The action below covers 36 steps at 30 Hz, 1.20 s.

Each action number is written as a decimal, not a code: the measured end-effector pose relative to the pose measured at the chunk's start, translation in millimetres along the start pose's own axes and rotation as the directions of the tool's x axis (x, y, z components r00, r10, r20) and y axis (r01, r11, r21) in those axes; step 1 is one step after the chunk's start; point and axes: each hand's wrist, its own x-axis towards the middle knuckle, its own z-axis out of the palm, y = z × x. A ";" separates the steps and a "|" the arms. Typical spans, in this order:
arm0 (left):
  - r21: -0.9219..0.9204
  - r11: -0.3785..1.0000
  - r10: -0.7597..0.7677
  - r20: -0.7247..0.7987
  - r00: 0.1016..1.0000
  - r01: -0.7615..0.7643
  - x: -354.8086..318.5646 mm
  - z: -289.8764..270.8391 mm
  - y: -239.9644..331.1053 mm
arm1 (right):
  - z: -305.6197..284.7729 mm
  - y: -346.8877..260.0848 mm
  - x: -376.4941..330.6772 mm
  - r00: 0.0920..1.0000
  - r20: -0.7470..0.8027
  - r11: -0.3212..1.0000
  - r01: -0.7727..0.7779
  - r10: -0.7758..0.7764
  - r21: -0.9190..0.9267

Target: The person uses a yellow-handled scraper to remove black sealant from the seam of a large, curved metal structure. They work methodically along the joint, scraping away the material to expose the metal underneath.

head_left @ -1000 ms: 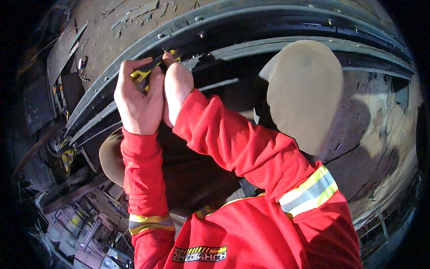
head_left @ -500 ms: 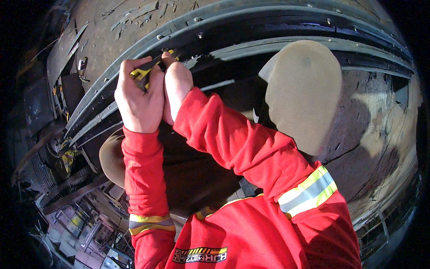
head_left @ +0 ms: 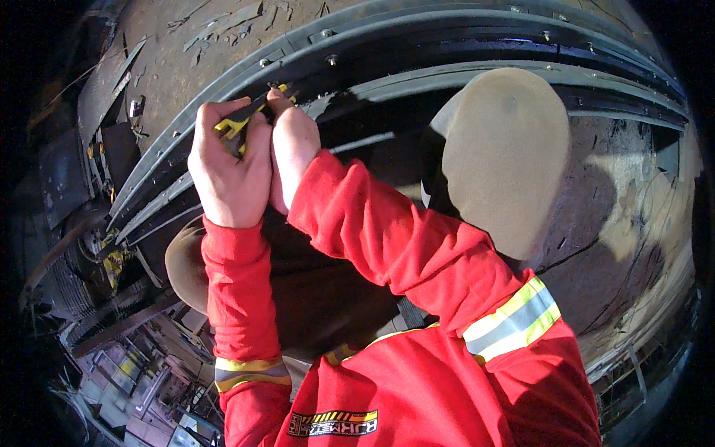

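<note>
Well, the left hand [head_left: 227, 175] is curled around a yellow tool [head_left: 232, 127] by the long rail [head_left: 410, 46]. The right hand [head_left: 296, 141] is close by, at the tool's far end, but I can't tell its grip.

Compared with 0.5 s ago, the left hand [head_left: 227, 175] has eased slightly back toward the body, bringing its red cuff [head_left: 234, 242] and the yellow-and-black tool [head_left: 229, 128] with it. The right hand [head_left: 296, 145] has shifted faintly the same way. Since 1.0 s ago, the metal rails [head_left: 387, 36] appear marginally lower in view.
</note>
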 end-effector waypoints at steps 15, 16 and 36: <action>-0.039 0.999 -0.024 0.021 0.999 0.024 0.6 -2.8 2.0 | 8.1 -1.3 -12.0 1.000 -0.019 1.000 0.024 -0.024 -0.003; -0.048 0.998 -0.027 0.017 0.999 0.028 0.5 -2.6 0.4 | 8.2 -1.1 -11.4 1.000 -0.018 1.000 0.014 -0.014 0.010; -0.005 0.998 -0.066 0.035 0.997 0.067 1.8 -3.2 3.6 | 3.8 0.1 -3.0 0.999 -0.036 0.999 -0.026 0.027 0.023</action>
